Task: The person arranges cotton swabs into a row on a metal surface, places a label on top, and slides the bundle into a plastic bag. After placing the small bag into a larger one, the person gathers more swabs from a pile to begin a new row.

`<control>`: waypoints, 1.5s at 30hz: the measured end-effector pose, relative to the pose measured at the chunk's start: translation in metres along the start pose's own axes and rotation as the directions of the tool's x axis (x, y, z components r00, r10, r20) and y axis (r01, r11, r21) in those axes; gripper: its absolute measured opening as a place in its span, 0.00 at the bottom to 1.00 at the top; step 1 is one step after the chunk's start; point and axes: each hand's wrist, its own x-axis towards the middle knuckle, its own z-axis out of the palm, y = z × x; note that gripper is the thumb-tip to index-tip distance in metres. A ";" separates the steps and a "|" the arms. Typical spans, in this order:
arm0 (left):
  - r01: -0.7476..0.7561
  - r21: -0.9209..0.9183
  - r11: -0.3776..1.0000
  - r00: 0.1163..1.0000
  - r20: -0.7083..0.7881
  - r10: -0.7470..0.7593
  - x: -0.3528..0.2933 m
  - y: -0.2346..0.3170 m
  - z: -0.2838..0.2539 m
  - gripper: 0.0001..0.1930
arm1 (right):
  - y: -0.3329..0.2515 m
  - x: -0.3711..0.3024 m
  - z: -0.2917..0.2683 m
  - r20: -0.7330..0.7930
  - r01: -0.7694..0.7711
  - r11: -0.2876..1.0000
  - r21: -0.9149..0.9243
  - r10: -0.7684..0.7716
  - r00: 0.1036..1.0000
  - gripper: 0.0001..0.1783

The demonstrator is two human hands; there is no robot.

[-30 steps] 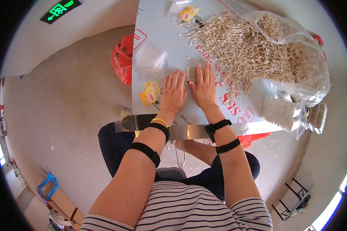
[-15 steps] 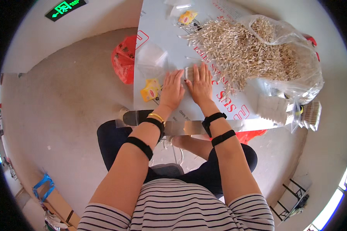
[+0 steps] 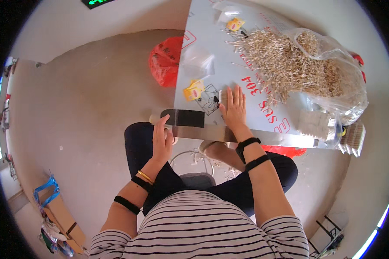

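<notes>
The left hand [image 3: 162, 140] has slid back to the tabletop's [image 3: 222, 47] near left corner, beside a black patch [image 3: 186, 118], fingers loosely apart; the right hand [image 3: 235, 112] alone covers the swab row [image 3: 223, 96], in from the near edge, fingers slightly spread.

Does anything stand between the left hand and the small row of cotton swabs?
Only a flat-looking black strip, at the table's edge, lies between the left hand and the row; the right hand partly covers the row.
</notes>
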 end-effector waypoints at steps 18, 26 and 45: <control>-0.245 0.305 0.920 0.960 -0.055 0.274 0.091 -0.021 0.024 0.15 | -0.147 -0.047 0.034 -0.060 -0.056 0.997 0.053 0.059 0.996 0.48; -0.168 0.414 0.895 0.982 -0.007 0.187 0.137 -0.024 0.051 0.17 | -0.147 -0.047 0.037 -0.029 -0.083 0.995 0.060 0.085 0.996 0.48; 0.086 0.293 0.952 0.966 0.209 -0.151 0.185 -0.041 0.047 0.15 | -0.145 -0.049 0.034 -0.115 -0.055 0.989 0.134 0.071 0.991 0.50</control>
